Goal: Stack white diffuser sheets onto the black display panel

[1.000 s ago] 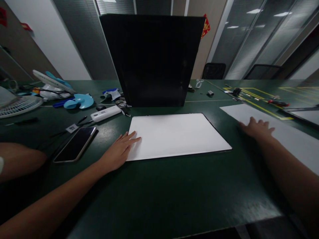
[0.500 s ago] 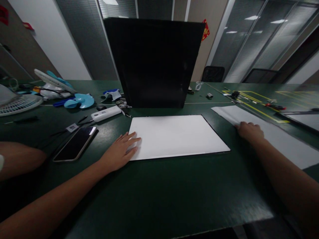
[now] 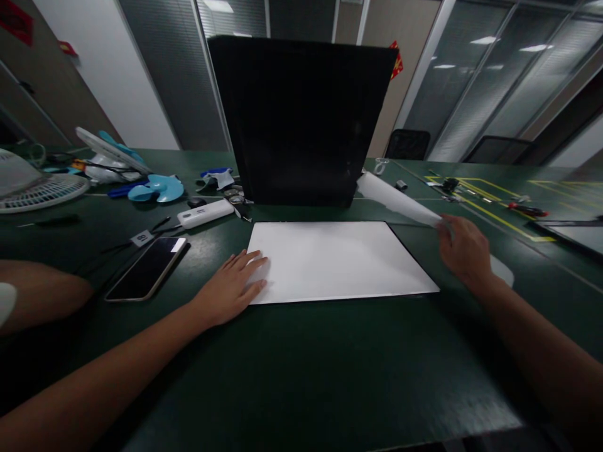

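A white rectangular panel (image 3: 330, 260) with a thin dark edge lies flat on the dark green table (image 3: 320, 364). My left hand (image 3: 233, 281) rests on the panel's left edge, fingers spread, holding nothing. To the panel's right, my right hand (image 3: 466, 251) is closed on a thin white sheet (image 3: 400, 199). The sheet is lifted and seen nearly edge-on; one end reaches toward the black screen and a rounded corner shows behind my wrist. My hand hides the sheet's middle.
A large black screen (image 3: 304, 122) stands behind the panel. Left are a phone (image 3: 146, 269), a white power bank-like bar (image 3: 206, 214), blue fan blades (image 3: 156, 188) and a white fan grille (image 3: 44, 191). Another person's arm (image 3: 42, 292) rests at far left. A red-handled tool (image 3: 527, 209) lies right.
My right hand has raised the white sheet off the table and tilted it from lying flat to nearly edge-on. My left hand stays on the panel. The view has shifted slightly.
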A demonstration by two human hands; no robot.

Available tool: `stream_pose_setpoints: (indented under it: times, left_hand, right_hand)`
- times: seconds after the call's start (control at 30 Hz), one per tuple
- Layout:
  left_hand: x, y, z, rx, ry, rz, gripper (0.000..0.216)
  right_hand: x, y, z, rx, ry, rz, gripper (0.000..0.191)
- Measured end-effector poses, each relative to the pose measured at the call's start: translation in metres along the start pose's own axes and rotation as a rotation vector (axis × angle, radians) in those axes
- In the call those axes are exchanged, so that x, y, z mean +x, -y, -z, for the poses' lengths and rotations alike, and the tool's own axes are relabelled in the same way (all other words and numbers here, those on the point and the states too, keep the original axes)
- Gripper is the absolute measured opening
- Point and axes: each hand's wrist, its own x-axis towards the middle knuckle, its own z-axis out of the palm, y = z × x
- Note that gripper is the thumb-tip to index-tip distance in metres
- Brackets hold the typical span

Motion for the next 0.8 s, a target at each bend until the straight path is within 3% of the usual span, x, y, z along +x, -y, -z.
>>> stream_pose_setpoints:
  times: [0.07,0.17,0.27,0.43,0.57,0.67,0.8]
  left_hand:
    - [0.0,-0.001,0.0,-0.005,-0.003,0.013,0.069]
    - [-0.001,0.0,0.0,-0.023,-0.003,0.029,0.076]
    - [-0.001,0.002,-0.003,-0.026,-0.024,0.012,0.079]
    - [-0.002,0.002,-0.002,-0.003,-0.034,-0.016,0.074]
    - [-0.001,-0.001,0.002,0.009,-0.009,-0.042,0.064]
    - [-0.001,-0.003,0.004,0.007,0.008,-0.022,0.063]
    - [-0.002,-0.003,0.003,-0.005,-0.008,0.006,0.067]
  right_hand:
    - [-0.006,0.024,0.003,0.162,0.079,0.263,0.049]
    - [-0.018,0.063,0.007,0.306,0.364,0.514,0.046]
    - [-0.029,0.096,0.012,0.403,0.575,0.618,0.047]
    - [-0.038,0.116,0.019,0.575,0.644,0.681,0.059]
    - [-0.031,0.102,0.013,0.551,0.524,0.569,0.057]
    - [-0.019,0.077,0.004,0.343,0.412,0.285,0.059]
    - [-0.006,0.035,-0.005,0.074,0.411,-0.053,0.063]
